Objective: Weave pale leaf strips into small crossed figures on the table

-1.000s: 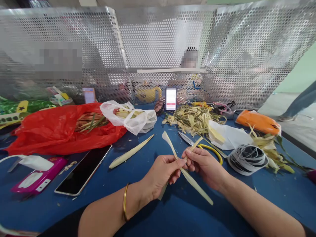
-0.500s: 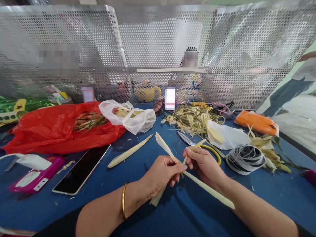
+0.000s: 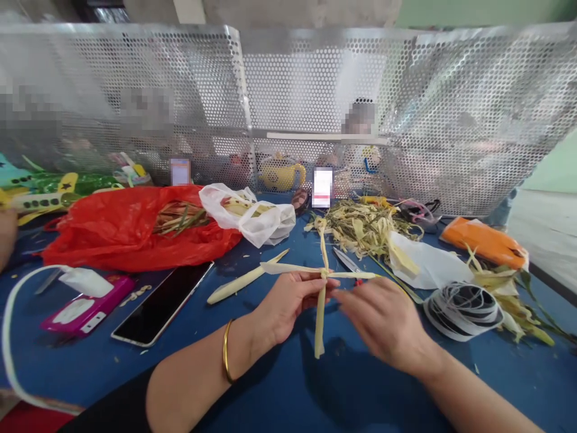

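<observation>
My left hand [image 3: 295,300] pinches the knotted middle of a cross of pale corn husk strips [image 3: 320,325], its arms pointing left, right, away and toward me. Just right of the knot is my right hand [image 3: 383,319], fingers curled and smeared by motion beside the right-hand strip; whether they grip it I cannot make out. Beyond the hands, scissors [image 3: 346,260] lie partly hidden behind the right hand. One loose pale husk [image 3: 246,278] rests on the blue table [image 3: 270,391] left of the cross.
Dry husks [image 3: 360,228] are heaped at the back, near a white bag [image 3: 265,222] and a red bag [image 3: 112,234]. A ribbon roll [image 3: 464,310] and an orange packet [image 3: 484,240] stand right. A phone [image 3: 164,304] and magenta power bank [image 3: 85,307] lie left. Perforated screen [image 3: 311,78] behind.
The husk strips have turned from a slanted crossing into an upright cross, the knot now showing. My right hand has let its narrow strip out of the raised pinch and moved slightly right and down.
</observation>
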Action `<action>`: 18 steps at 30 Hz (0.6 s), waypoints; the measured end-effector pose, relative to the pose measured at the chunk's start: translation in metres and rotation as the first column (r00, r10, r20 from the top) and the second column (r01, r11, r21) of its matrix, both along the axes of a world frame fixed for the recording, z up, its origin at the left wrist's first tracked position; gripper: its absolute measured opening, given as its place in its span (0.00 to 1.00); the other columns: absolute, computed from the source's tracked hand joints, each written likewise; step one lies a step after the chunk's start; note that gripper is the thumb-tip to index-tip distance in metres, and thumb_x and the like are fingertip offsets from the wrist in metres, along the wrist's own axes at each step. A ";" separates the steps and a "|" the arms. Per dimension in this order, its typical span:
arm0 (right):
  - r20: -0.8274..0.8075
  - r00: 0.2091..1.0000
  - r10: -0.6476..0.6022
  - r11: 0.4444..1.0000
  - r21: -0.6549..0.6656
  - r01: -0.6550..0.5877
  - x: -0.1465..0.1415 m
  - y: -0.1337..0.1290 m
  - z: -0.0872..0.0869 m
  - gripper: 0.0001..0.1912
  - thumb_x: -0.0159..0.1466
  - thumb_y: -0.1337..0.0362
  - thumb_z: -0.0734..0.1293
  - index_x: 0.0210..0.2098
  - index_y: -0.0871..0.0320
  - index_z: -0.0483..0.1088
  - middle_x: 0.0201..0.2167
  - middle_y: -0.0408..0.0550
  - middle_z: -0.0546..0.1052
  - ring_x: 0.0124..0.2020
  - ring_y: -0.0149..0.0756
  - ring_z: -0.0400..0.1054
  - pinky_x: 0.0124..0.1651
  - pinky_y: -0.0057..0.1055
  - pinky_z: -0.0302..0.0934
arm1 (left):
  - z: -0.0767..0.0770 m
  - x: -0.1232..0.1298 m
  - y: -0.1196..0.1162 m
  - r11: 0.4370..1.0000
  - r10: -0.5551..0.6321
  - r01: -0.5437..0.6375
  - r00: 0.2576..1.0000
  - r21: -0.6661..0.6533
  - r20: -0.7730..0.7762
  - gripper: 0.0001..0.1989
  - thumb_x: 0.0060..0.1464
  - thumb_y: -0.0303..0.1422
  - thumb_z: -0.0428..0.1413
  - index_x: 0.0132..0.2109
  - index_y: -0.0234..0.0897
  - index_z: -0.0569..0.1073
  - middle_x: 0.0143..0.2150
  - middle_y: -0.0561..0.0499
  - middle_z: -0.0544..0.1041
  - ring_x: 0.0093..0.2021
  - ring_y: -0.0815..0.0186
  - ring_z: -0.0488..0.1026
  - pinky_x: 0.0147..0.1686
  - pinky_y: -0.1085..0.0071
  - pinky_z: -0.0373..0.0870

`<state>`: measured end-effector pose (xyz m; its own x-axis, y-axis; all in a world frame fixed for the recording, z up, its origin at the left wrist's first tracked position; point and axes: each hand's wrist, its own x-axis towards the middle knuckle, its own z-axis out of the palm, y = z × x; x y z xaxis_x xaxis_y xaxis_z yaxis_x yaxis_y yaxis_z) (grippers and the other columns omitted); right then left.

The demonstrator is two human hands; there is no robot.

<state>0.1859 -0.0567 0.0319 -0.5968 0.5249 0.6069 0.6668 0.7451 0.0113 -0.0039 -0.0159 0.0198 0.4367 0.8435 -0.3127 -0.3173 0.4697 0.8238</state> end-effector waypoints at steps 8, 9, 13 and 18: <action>0.225 0.972 0.066 0.997 -0.054 -0.056 -0.022 0.001 -0.025 0.14 0.68 0.73 0.54 0.32 0.60 0.67 0.29 0.49 0.71 0.31 0.37 0.64 0.39 0.35 0.55 | -0.009 0.008 -0.005 1.000 -0.008 0.009 1.000 -0.020 0.020 0.10 0.42 0.30 0.67 0.33 0.28 0.80 0.31 0.48 0.79 0.30 0.72 0.71 0.33 0.78 0.67; 0.185 0.979 0.082 0.996 -0.062 -0.071 -0.022 0.000 -0.025 0.14 0.67 0.74 0.53 0.31 0.59 0.66 0.28 0.48 0.70 0.30 0.36 0.63 0.39 0.35 0.55 | -0.009 0.009 -0.006 1.000 -0.006 0.007 1.000 -0.030 0.030 0.10 0.41 0.29 0.67 0.33 0.28 0.80 0.30 0.48 0.78 0.30 0.72 0.72 0.34 0.78 0.67; 0.075 0.988 0.137 0.988 -0.086 -0.131 -0.023 -0.007 -0.022 0.13 0.64 0.77 0.52 0.30 0.58 0.63 0.25 0.47 0.68 0.29 0.36 0.61 0.40 0.34 0.56 | -0.005 0.011 -0.009 0.995 0.040 -0.034 0.997 -0.098 0.062 0.09 0.40 0.25 0.66 0.33 0.29 0.78 0.30 0.47 0.79 0.32 0.68 0.75 0.36 0.75 0.70; 0.035 0.985 0.168 0.980 -0.117 -0.163 -0.027 -0.014 -0.018 0.13 0.62 0.78 0.53 0.30 0.57 0.62 0.25 0.47 0.69 0.29 0.36 0.61 0.40 0.34 0.57 | 0.002 0.012 -0.012 0.991 0.073 -0.067 0.996 -0.120 0.042 0.09 0.43 0.22 0.64 0.35 0.29 0.77 0.29 0.46 0.79 0.30 0.67 0.76 0.34 0.75 0.70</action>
